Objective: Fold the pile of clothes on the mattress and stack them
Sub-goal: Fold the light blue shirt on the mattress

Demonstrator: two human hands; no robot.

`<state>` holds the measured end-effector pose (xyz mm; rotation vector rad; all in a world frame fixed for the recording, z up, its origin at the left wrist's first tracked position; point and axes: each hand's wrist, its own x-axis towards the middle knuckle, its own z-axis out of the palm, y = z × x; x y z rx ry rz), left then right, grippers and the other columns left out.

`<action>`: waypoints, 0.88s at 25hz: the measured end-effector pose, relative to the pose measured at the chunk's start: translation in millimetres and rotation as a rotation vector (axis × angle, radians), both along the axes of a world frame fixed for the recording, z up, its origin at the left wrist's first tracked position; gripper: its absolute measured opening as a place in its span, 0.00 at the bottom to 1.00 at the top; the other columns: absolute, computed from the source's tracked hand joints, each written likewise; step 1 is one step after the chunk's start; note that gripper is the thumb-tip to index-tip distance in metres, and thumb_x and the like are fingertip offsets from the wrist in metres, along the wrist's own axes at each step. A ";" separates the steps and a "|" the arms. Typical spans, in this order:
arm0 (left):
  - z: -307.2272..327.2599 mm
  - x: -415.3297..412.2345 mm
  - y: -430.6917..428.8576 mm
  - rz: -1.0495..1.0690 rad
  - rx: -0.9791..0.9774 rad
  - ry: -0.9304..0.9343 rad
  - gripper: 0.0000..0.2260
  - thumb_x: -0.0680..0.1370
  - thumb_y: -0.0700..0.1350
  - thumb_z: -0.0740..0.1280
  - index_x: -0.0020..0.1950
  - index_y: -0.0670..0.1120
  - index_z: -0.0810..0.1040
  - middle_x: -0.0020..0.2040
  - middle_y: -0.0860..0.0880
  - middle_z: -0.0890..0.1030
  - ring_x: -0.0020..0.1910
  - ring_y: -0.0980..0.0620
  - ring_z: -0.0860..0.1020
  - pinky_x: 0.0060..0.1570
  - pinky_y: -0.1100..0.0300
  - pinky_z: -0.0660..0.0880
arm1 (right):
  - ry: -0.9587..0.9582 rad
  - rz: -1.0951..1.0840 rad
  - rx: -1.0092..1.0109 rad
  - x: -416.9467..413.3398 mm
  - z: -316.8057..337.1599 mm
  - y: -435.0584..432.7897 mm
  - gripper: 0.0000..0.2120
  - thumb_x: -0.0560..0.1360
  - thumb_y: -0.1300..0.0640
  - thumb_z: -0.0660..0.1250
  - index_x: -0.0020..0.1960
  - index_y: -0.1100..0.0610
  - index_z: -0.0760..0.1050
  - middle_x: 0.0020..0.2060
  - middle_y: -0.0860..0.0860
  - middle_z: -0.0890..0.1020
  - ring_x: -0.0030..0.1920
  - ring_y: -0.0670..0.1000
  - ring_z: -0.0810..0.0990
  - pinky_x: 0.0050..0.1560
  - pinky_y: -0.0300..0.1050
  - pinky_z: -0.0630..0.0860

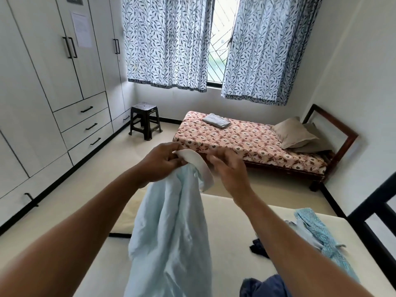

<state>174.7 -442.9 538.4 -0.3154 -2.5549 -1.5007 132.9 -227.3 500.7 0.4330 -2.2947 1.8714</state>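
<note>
Navy garment [262, 286] and teal patterned cloth [321, 239] lie unfolded at the cream mattress's [227, 224] near and right edges; pale blue shirt [169, 232] hangs above its left side, your left hand [160, 162] pinching the white collar [194, 162], right hand [228, 171] half-curled beside it, grip unclear; looks like fold start, next grab the collar's free end, spread the shirt flat.

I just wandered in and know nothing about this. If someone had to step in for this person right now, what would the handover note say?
Left grip: holds the pale blue shirt by its collar, raised over the mattress.
Right grip: at the collar; blurred, hold unclear.
Unfolded on the mattress: teal patterned garment, small dark garment, navy garment.
Done: no folded stack in view on the mattress.
Left: fold the shirt, then the others, and stack.
</note>
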 end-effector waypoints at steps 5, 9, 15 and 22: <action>8.8 -5.9 -1.1 0.154 0.106 0.040 0.05 0.79 0.38 0.73 0.46 0.46 0.80 0.36 0.52 0.83 0.34 0.57 0.75 0.34 0.63 0.70 | -0.068 -0.093 0.082 33.2 -71.7 22.4 0.08 0.65 0.51 0.67 0.40 0.52 0.82 0.34 0.50 0.85 0.36 0.52 0.83 0.43 0.59 0.82; 19.0 -17.1 6.5 0.299 0.075 0.078 0.05 0.78 0.42 0.74 0.43 0.49 0.81 0.37 0.49 0.82 0.35 0.55 0.75 0.38 0.58 0.71 | 0.047 0.057 0.178 51.4 -71.8 2.2 0.04 0.72 0.55 0.76 0.45 0.52 0.81 0.37 0.46 0.85 0.38 0.46 0.84 0.40 0.44 0.80; 42.7 -12.9 0.6 0.327 0.123 0.088 0.04 0.79 0.44 0.74 0.46 0.47 0.81 0.37 0.47 0.81 0.34 0.53 0.72 0.37 0.57 0.69 | 0.123 -0.020 0.162 8.4 -24.1 32.8 0.09 0.76 0.66 0.73 0.44 0.53 0.82 0.36 0.49 0.86 0.37 0.48 0.84 0.42 0.46 0.82; 64.5 -15.2 12.3 0.352 0.227 0.122 0.04 0.79 0.43 0.74 0.49 0.43 0.82 0.39 0.44 0.82 0.38 0.51 0.75 0.41 0.54 0.73 | 0.054 0.090 0.182 37.4 -45.3 -10.3 0.11 0.73 0.58 0.78 0.55 0.55 0.85 0.45 0.43 0.88 0.46 0.41 0.86 0.50 0.38 0.83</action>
